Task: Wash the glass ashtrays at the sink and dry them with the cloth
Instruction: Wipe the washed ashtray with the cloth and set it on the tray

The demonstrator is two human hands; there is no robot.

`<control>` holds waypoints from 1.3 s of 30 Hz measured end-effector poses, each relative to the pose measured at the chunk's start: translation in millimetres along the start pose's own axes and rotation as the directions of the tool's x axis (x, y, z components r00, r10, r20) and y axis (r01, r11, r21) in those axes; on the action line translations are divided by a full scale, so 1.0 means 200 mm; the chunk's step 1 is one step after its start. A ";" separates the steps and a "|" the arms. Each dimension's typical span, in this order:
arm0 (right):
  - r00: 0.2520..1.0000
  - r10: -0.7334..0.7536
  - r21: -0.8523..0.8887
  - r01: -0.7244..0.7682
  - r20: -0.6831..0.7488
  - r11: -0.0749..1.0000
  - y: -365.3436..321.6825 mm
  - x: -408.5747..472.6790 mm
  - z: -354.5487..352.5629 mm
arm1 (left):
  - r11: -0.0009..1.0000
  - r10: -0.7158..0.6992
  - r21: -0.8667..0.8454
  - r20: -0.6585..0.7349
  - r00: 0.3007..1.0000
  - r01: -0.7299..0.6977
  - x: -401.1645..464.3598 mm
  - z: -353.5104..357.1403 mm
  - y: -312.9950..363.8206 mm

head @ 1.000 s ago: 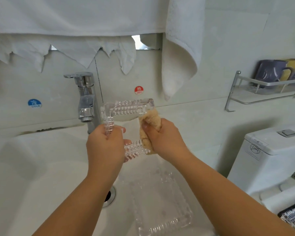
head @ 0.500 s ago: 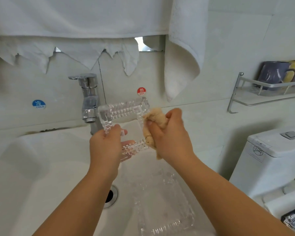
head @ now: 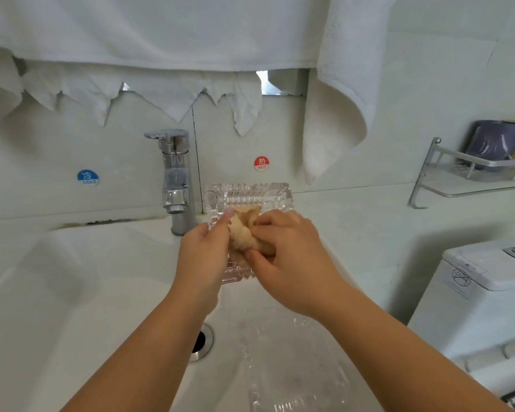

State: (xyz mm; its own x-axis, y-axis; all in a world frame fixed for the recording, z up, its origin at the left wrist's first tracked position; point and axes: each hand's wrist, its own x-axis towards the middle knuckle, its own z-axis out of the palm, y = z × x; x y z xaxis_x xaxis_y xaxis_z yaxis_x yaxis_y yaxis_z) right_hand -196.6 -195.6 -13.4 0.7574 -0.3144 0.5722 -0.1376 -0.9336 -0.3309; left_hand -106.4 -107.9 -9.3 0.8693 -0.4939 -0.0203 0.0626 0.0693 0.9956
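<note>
Above the sink (head: 72, 292), our right hand (head: 292, 257) now presses the cloth (head: 244, 233) inside the ashtray (head: 247, 197), which our left hand (head: 202, 260) grips; second ashtray (head: 295, 376) lies below.

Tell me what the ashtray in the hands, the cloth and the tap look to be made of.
Ashtray: clear ribbed glass, by its see-through walls and bright glints.
Cloth: soft tan fabric, matte and crumpled into folds, maybe microfibre or chamois.
Tap: polished chrome-like metal, by its mirror reflections.
</note>
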 end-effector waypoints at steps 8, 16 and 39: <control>0.976 -0.011 0.040 0.020 -0.216 0.999 0.01 0.02 0.07 | 0.998 0.015 0.060 0.099 0.995 -0.021 -0.02 0.03 0.00; 0.933 0.019 -0.371 -0.161 -0.359 0.914 0.04 0.05 0.04 | 0.991 0.074 0.110 0.059 0.996 -0.080 -0.04 0.04 -0.02; 0.965 0.016 -0.390 -0.121 -0.262 0.913 0.10 0.07 0.03 | 0.997 0.037 0.071 0.007 0.999 -0.037 -0.02 0.07 -0.07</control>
State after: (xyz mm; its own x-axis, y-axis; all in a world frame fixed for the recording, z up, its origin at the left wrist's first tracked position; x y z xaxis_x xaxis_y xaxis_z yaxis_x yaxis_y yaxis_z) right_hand -185.2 -217.4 -16.5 0.5616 -0.3630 0.7436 -0.4658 -0.8814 -0.0785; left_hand -118.6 -118.9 -21.6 0.8675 -0.4971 0.0171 -0.0049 0.0257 0.9997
